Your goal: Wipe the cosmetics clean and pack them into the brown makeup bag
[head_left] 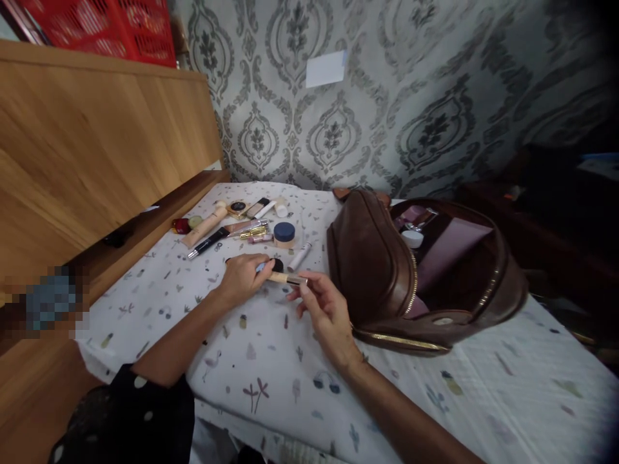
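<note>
Brown leather bag [362, 251] unzipped and gaping, a person leans over a printed cloth [271, 374] with a slim beige tube [277, 277] between two bare hands. The left hand [243, 280] grips the tube's beige length; the right hand [329, 316] is half curled, thumb and fingers at the silvery end, though from where I stand I cannot tell whether they pinch it or only touch. The tube is above the cloth, between the laid-out cosmetics and the bag. The work looks partway along: a spread lies on the cloth, while the tube is not set down and other things sit inside the bag, one white-lidded jar [412, 239] among them. By count, the cloth bears one bag, one blue-lidded jar [284, 232], one large beige tube [206, 225], one black tube [207, 243], one gold-rimmed compact [238, 207], one dark flat case [258, 207], one dark red item [180, 225] and, near the bag, one white tube [300, 256]. Slim pink and gold tubes [254, 231] lie bunched too closely for a sure count.
</note>
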Demonstrator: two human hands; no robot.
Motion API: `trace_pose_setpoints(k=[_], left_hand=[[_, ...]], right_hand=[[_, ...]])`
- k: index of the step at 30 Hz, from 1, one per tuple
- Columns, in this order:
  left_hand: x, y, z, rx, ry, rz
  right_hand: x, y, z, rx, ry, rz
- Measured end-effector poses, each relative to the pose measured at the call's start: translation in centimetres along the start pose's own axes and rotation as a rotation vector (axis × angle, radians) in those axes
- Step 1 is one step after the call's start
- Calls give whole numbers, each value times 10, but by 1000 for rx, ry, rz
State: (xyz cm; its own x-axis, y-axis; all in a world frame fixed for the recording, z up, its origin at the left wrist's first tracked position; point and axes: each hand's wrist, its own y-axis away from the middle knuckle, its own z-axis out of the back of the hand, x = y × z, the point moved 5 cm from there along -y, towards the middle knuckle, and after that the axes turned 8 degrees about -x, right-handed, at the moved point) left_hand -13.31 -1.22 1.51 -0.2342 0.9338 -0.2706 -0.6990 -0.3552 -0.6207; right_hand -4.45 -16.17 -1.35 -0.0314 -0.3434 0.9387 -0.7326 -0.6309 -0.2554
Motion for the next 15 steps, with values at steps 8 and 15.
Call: trace_pose_setpoints(k=[8,15], left_hand=[[-11,3,6,-94,-18,-125],[1,2,1,11,103,96]], right_hand=[[-12,-5,8,-37,78,-159],[-8,1,7,22,215,19]])
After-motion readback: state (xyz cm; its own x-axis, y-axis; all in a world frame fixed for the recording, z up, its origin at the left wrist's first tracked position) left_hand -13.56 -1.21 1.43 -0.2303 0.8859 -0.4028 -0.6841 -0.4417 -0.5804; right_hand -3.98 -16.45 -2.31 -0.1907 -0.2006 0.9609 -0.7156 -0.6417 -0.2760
